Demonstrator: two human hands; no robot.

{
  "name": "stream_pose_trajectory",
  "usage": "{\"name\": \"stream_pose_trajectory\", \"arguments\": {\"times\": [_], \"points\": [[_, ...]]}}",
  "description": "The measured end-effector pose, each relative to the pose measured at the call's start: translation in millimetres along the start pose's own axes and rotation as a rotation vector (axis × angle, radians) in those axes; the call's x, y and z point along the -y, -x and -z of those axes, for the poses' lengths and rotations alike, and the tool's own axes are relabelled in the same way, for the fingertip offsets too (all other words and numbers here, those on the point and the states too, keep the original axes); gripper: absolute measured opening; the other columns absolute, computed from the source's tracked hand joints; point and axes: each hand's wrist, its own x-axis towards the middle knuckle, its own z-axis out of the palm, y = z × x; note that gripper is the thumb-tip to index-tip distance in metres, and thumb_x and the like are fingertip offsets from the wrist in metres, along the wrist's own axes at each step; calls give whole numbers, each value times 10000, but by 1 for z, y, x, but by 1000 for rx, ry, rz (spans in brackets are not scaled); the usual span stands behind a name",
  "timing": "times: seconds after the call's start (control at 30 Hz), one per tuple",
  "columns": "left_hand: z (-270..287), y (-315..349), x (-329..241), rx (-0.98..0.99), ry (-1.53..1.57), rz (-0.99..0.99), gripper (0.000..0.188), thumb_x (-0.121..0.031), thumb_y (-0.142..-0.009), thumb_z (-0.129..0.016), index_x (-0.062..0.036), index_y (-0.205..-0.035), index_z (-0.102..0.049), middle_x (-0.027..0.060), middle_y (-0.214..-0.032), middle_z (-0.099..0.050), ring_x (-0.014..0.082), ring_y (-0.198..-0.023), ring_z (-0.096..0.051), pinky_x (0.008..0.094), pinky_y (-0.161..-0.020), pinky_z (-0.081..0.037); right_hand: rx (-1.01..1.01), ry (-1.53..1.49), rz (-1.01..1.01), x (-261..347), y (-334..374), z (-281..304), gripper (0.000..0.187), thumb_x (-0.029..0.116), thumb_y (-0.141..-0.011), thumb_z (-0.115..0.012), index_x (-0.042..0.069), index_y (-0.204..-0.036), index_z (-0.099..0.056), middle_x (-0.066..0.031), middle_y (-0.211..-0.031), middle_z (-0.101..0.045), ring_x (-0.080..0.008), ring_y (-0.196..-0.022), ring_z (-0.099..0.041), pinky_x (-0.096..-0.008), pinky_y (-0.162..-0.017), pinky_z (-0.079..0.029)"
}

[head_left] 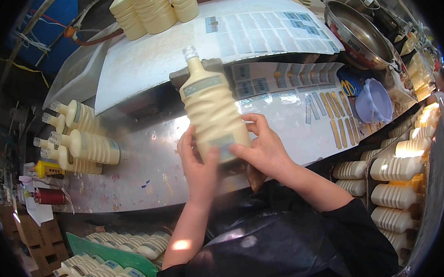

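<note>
A cream bottle (209, 111) with a rippled body and a clear threaded neck lies in front of me, neck pointing away. Its neck end rests at a grey-brown padded support (180, 77). One blue-grey label (202, 85) shows on its shoulder and another (222, 144) near its base. My left hand (196, 152) grips the lower left side, thumb by the base label. On the opposite side, my right hand (263, 145) is closed round the bottle, its thumb pressed at the label's edge. The fingertips under the bottle are partly hidden.
Label sheets (264, 32) cover the raised white board, and more label strips (307, 75) lie below it. A lilac bucket (374, 101) and blue scissors (350, 87) stand right. Labelled bottles (93, 146) lie left; a crate of bottles (396, 168) is at right.
</note>
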Motion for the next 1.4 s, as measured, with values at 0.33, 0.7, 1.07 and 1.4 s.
{"name": "stream_pose_trajectory", "arguments": {"times": [0.33, 0.7, 1.07, 1.4], "points": [[1, 1, -3, 22, -11, 4, 691, -74, -885, -672, -54, -1527, -417, 99, -1423, -414, 211, -1228, -488, 368, -1062, -459, 15, -72, 1, -11, -1, -2, 690, 131, -891, -758, -38, -1416, -343, -231, -1358, -565, -203, -894, -728, -285, -694, -581], [4, 1, 5, 50, 56, -22, 698, -111, -924, -678, -50, -1557, -390, 104, -1474, -394, 221, -1285, -476, 376, -1116, -414, -11, -99, -3, -15, -5, -1, 688, 306, -871, -778, -30, -1369, -443, -285, -1280, -639, -364, -1161, -667, -410, -980, -525], [5, 1, 4, 42, 72, 1, 737, -92, -886, -709, -40, -1550, -394, 115, -1466, -398, 233, -1274, -501, 383, -1098, -444, -29, -60, 10, -14, -4, -1, 689, 292, -862, -779, -46, -1359, -441, -277, -1278, -633, -331, -1106, -642, -386, -949, -504], [3, 2, -5, 43, -54, 31, 804, -90, -823, -741, -56, -1546, -390, 125, -1454, -413, 253, -1278, -499, 393, -1094, -443, -23, -72, 5, -13, -5, 0, 688, 283, -865, -778, -55, -1352, -429, -264, -1277, -625, -288, -1018, -642, -363, -875, -511]]}}
